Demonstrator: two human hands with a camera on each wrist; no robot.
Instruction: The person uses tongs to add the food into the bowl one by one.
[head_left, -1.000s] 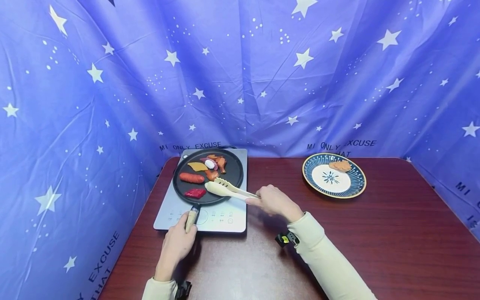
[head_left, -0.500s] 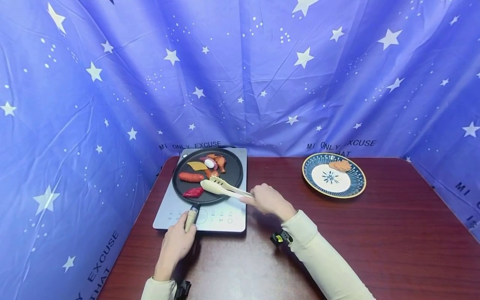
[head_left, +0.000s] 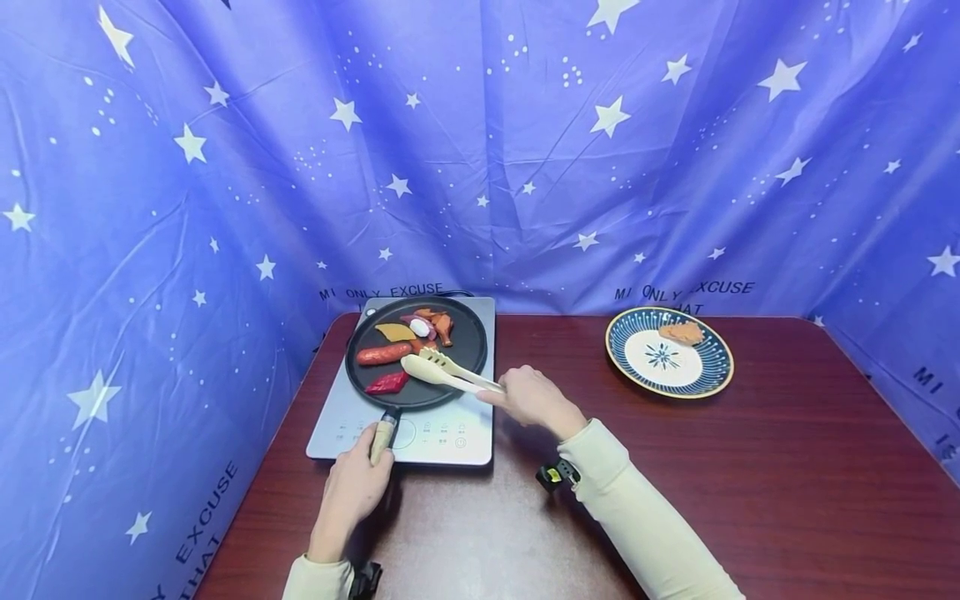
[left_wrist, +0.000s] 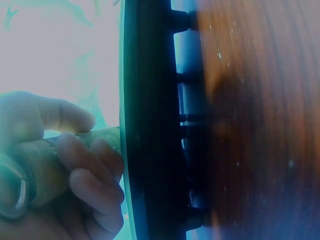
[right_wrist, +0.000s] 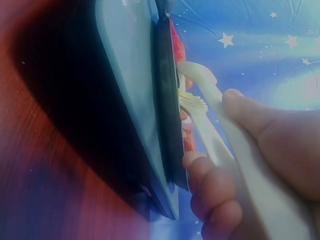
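Observation:
My left hand (head_left: 354,482) grips the pale handle (head_left: 381,443) of a round black frying pan (head_left: 471,335); the left wrist view shows its fingers curled round it. My right hand (head_left: 538,402) holds a pair of cream tongs (head_left: 429,372), their tips apart and low over the pan's near half. Left of the tips lie a reddish sausage (head_left: 382,355) and a dark red piece (head_left: 387,382). Behind them are a flat yellow piece (head_left: 395,332), a white-and-purple piece (head_left: 421,327) and a brown drumstick-like piece (head_left: 445,327). An orange piece is partly hidden by the tongs.
The pan sits on a silver induction cooker (head_left: 442,446) at the left of a dark red wooden table (head_left: 787,467). At the back right, a blue-patterned plate (head_left: 652,360) bears a brown fried piece (head_left: 682,333). A blue star-print curtain (head_left: 525,167) surrounds the table.
The tongs and my right hand have shifted a little left. The sausage and the dark red piece have turned slightly beside the tips. My left hand has stayed on the pan handle.

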